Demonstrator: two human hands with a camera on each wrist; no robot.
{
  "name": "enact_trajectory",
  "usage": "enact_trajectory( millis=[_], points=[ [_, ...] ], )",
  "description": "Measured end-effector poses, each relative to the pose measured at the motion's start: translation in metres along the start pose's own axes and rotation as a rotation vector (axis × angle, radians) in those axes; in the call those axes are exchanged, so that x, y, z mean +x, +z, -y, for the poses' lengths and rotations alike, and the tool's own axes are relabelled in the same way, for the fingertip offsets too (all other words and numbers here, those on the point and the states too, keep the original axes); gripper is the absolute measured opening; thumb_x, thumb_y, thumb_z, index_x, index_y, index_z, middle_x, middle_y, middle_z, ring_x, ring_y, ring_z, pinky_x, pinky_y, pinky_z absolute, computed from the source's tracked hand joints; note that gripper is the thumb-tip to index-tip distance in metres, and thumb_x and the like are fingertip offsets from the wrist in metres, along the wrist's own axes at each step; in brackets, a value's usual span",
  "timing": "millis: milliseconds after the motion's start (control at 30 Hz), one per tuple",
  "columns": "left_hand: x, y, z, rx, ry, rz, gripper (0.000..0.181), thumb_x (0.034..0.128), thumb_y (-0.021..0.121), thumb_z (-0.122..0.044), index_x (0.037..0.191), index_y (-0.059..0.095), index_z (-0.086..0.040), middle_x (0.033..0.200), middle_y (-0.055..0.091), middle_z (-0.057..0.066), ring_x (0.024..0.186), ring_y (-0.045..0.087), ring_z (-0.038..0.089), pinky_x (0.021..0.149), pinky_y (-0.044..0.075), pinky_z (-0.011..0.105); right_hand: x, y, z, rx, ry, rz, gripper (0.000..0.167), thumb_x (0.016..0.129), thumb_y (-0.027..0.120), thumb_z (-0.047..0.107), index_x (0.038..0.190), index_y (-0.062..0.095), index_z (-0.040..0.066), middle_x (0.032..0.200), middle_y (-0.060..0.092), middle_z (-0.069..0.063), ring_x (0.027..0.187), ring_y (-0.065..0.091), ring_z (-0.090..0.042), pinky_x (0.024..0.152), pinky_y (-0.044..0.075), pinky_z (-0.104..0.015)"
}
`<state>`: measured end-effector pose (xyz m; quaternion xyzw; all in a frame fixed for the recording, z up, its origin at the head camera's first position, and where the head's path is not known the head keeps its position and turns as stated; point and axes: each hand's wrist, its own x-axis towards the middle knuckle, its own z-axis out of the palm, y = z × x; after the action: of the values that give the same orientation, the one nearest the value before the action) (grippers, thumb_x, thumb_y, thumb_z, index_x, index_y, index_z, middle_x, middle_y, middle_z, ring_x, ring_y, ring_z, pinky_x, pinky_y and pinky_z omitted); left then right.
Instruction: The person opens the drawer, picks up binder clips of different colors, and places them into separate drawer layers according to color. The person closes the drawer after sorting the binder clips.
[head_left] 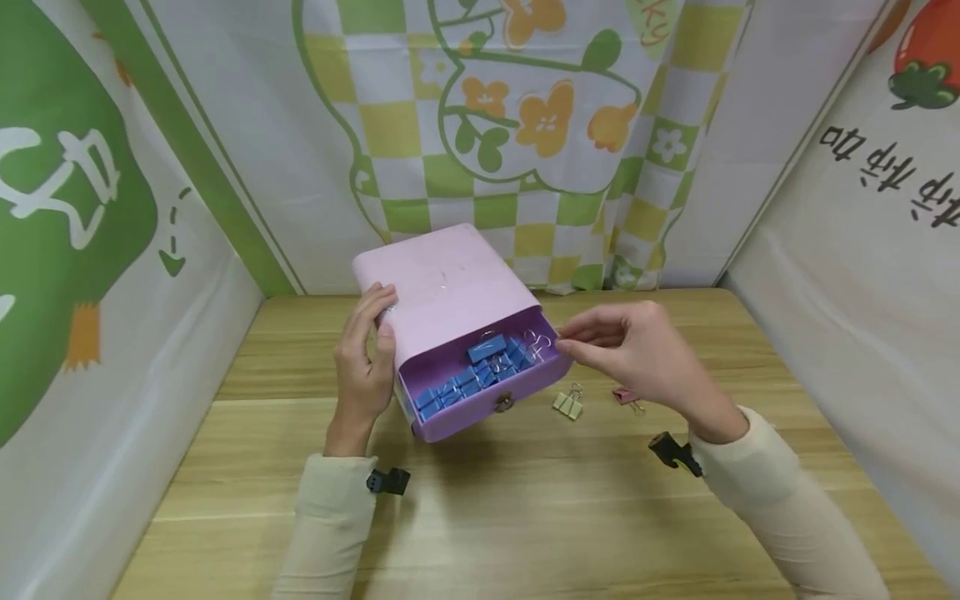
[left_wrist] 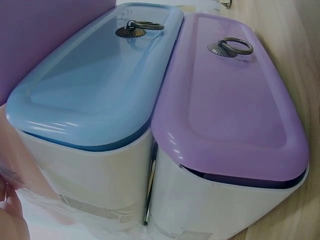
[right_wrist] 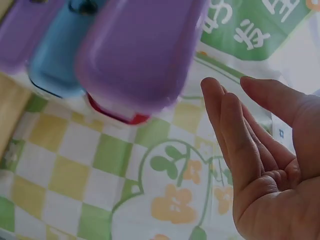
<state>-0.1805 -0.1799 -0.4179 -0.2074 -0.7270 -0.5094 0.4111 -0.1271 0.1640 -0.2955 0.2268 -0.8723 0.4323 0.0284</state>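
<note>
A pink-topped chest (head_left: pixel 442 287) stands on the table with its top purple drawer (head_left: pixel 536 379) pulled out. Inside that drawer lie several blue binder clips (head_left: pixel 472 379), some with silver handles raised. My left hand (head_left: pixel 362 358) rests against the chest's left side, fingertips at the upper edge. By the drawer's right front corner is my right hand (head_left: pixel 645 350); in the right wrist view its fingers (right_wrist: pixel 240 135) are extended, thumb apart, with nothing between them. The left wrist view shows a blue drawer (left_wrist: pixel 95 85) and a lower purple drawer (left_wrist: pixel 230 100), both nearly closed.
A yellow-green binder clip (head_left: pixel 567 405) and a pink binder clip (head_left: pixel 624 395) lie on the wooden table (head_left: pixel 495 517) right of the chest. A checked, flower-patterned curtain (head_left: pixel 480 200) hangs behind, and printed white panels flank the table.
</note>
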Motion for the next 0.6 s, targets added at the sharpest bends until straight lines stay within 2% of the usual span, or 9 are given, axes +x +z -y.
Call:
enact_trajectory(
  millis=[133,167,200,367,500,600],
  points=[
    [0.000,0.000,0.000,0.006,-0.005,0.002,0.042,0.0985,0.050,-0.015,0.134,0.070,-0.004,0.146,0.067,0.012,0.149,0.052,0.031,0.130,0.039,0.036,-0.015,0.013,-0.012,0.052,0.035,0.066,0.017,0.092,0.082,0.019,0.106,0.082,0.011,0.096,0.083,-0.004,0.081,0.080,-0.012,0.068,0.067,-0.024],
    [0.001,0.000,0.000,0.008,-0.004,0.002,0.042,0.0986,0.050,-0.015,0.134,0.070,-0.004,0.146,0.067,0.012,0.149,0.052,0.031,0.130,0.039,0.036,-0.018,0.018,-0.016,0.073,0.053,0.091,0.018,0.092,0.082,0.020,0.107,0.081,0.010,0.096,0.083,-0.005,0.081,0.080,-0.012,0.069,0.067,-0.024],
    [0.001,0.000,0.000,0.010,-0.003,0.003,0.042,0.0988,0.049,-0.015,0.134,0.070,-0.004,0.146,0.067,0.012,0.149,0.051,0.031,0.130,0.039,0.037,-0.020,0.023,-0.020,0.089,0.064,0.114,0.019,0.092,0.081,0.020,0.107,0.081,0.009,0.097,0.083,-0.006,0.084,0.080,-0.012,0.076,0.068,-0.025],
    [0.001,-0.001,0.000,0.012,0.005,0.001,0.042,0.0993,0.049,-0.014,0.135,0.069,-0.003,0.146,0.066,0.013,0.149,0.051,0.031,0.130,0.039,0.038,-0.027,0.053,-0.044,0.189,0.116,0.240,0.025,0.095,0.078,0.023,0.110,0.080,0.003,0.097,0.083,-0.008,0.086,0.081,-0.015,0.077,0.068,-0.025],
    [0.001,-0.001,0.000,0.017,0.008,0.000,0.042,0.0994,0.048,-0.014,0.134,0.069,-0.003,0.146,0.066,0.013,0.149,0.052,0.031,0.130,0.039,0.037,-0.029,0.081,-0.055,0.390,0.166,0.327,0.032,0.098,0.074,0.019,0.118,0.075,-0.005,0.107,0.081,-0.019,0.095,0.082,-0.025,0.086,0.069,-0.034],
    [0.000,-0.001,0.000,0.017,0.011,0.000,0.042,0.0993,0.049,-0.014,0.134,0.069,-0.003,0.146,0.067,0.013,0.149,0.052,0.032,0.130,0.040,0.037,-0.030,0.098,-0.056,0.564,0.228,0.370,0.037,0.100,0.071,0.017,0.126,0.069,-0.009,0.117,0.077,-0.025,0.104,0.080,-0.032,0.096,0.066,-0.040]
  ],
)
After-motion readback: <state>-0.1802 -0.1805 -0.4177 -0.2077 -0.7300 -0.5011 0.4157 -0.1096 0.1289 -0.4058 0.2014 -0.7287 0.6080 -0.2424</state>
